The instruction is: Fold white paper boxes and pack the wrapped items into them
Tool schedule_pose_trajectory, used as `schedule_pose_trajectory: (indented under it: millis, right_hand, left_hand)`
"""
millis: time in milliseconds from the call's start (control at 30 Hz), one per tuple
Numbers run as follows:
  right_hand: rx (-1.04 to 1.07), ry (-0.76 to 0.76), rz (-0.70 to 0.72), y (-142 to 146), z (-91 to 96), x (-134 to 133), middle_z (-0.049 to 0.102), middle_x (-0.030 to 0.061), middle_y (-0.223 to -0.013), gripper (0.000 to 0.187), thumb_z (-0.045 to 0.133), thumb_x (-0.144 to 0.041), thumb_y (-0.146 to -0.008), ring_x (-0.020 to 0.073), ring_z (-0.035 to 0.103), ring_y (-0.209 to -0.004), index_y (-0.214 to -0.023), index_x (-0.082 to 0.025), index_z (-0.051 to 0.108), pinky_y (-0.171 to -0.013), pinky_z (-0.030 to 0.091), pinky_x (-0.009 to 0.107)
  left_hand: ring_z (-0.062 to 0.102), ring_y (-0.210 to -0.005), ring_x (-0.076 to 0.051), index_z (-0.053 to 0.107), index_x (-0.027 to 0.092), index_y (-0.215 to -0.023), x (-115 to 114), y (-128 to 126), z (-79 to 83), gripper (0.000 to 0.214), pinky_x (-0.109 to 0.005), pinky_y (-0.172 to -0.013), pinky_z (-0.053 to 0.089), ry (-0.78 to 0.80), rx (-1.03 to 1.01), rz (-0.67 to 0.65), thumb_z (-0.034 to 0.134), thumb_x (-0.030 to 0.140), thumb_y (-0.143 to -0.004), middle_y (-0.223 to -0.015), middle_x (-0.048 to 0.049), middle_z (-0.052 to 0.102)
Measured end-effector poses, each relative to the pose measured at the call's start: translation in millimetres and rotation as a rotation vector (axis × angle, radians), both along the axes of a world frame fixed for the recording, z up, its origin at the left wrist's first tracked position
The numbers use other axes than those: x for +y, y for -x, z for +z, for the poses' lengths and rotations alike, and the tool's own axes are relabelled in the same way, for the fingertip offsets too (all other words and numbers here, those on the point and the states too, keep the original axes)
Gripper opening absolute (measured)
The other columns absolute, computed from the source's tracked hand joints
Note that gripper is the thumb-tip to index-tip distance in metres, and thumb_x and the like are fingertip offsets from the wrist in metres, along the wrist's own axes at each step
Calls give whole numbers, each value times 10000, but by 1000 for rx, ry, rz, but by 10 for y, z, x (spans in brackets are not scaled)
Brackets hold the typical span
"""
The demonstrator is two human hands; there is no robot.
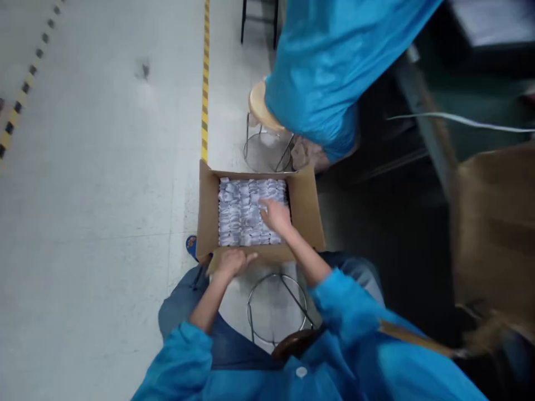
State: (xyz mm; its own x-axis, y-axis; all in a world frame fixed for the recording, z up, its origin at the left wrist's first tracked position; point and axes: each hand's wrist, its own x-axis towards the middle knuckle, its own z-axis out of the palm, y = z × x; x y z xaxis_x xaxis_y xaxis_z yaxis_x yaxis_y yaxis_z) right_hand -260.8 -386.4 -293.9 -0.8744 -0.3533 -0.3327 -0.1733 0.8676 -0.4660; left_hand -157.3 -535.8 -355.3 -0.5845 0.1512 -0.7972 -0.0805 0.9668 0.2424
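Note:
An open cardboard box (307, 209) stands between my knees with its flaps folded outward. Inside, small white and greyish wrapped packets (238, 214) lie packed in tight rows; their exact kind I cannot make out. My left hand (232, 263) grips the near flap of the box at its left part, thumb stretched along the edge. Over the right half of the packets is my right hand (276, 216), its index finger extended and fingertips touching or just above them. Nothing shows held in that hand.
A person in blue clothing (321, 72) sits on a round stool (261, 108) just beyond the box. A metal stool frame (276, 309) is below me. On the right are a dark workbench (472, 106) and another cardboard box (497, 228). Yellow-black tape (205, 83) marks the floor.

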Motion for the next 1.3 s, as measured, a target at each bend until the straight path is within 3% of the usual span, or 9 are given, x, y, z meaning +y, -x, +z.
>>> schedule_pose_trajectory:
  millis: [133, 233, 333, 500, 633, 733, 967, 1100, 1300]
  right_hand:
    - [-118, -183, 23, 1187, -1366, -617, 573, 99, -1257, 357, 581, -344, -945, 227, 600, -1082, -1252, -162, 554, -909, 524, 445]
    - [-160, -232, 72, 1355, -2120, -690, 574, 99, -1252, 347, 583, -341, -944, 223, 601, -1073, -1239, -161, 561, -897, 530, 436]
    - [-143, -247, 74, 1229, -2520, -525, 568, 100, -1263, 345, 578, -342, -946, 226, 596, -1085, -1241, -164, 561, -907, 524, 441]
    - [-142, -199, 124, 676, -2706, -404, 547, 105, -1299, 356, 574, -340, -948, 235, 580, -1118, -1262, -174, 550, -933, 510, 456]
    - [-225, -110, 227, 224, -2762, -597, 575, 97, -1252, 329, 581, -333, -946, 220, 602, -1071, -1228, -163, 568, -893, 533, 428]
    - [-254, -110, 179, 231, -2784, -546, 584, 95, -1234, 321, 576, -337, -949, 213, 608, -1054, -1219, -163, 573, -884, 536, 419]
    - [-252, -297, -199, 520, -2690, 357, 550, 105, -1291, 369, 577, -343, -946, 236, 585, -1109, -1271, -170, 542, -922, 516, 455]
    - [-326, -368, -305, 395, -2781, 519, 563, 102, -1268, 365, 583, -342, -944, 227, 598, -1078, -1263, -168, 547, -898, 530, 438]
    - [-419, -414, -518, 135, -2901, 574, 581, 97, -1232, 350, 575, -342, -949, 209, 615, -1030, -1251, -166, 551, -861, 546, 410]
  left_hand:
    - [617, -1023, -210, 573, 169, -1201, -153, -364, -654, 354, -419, -857, 543, -62, -245, 61, 582, 372, -911, -1202, -90, 602]
    - [615, -1027, -211, 565, 165, -1212, -226, -133, -1184, 364, -428, -861, 541, -59, -246, 150, 581, 369, -912, -1209, -95, 599]
    - [602, -1064, -223, 556, 173, -1231, -149, 246, -1690, 376, -444, -888, 530, 13, -134, 274, 575, 375, -914, -1247, -100, 581]
    - [596, -1079, -231, 544, 172, -1250, 191, 465, -2166, 396, -452, -890, 530, 174, -2, 443, 582, 369, -910, -1266, -105, 569]
    - [601, -1068, -226, 553, 169, -1235, 118, 388, -2195, 383, -447, -886, 532, 231, 95, 514, 583, 369, -909, -1248, -102, 579]
    - [610, -1040, -214, 568, 170, -1209, -135, 493, -2141, 357, -431, -872, 538, 244, 178, 554, 578, 369, -913, -1220, -96, 594]
    - [575, -1122, -237, 553, 186, -1243, -444, 1594, -2187, 378, -466, -928, 510, 273, 477, 567, 570, 374, -916, -1303, -107, 550]
    - [552, -1165, -260, 517, 190, -1295, -522, 2181, -2325, 435, -488, -943, 501, 266, 556, 530, 583, 374, -907, -1355, -117, 511]
    - [567, -1140, -249, 525, 193, -1286, -644, 2392, -2412, 414, -475, -930, 511, 217, 527, 419, 581, 359, -910, -1334, -112, 527]
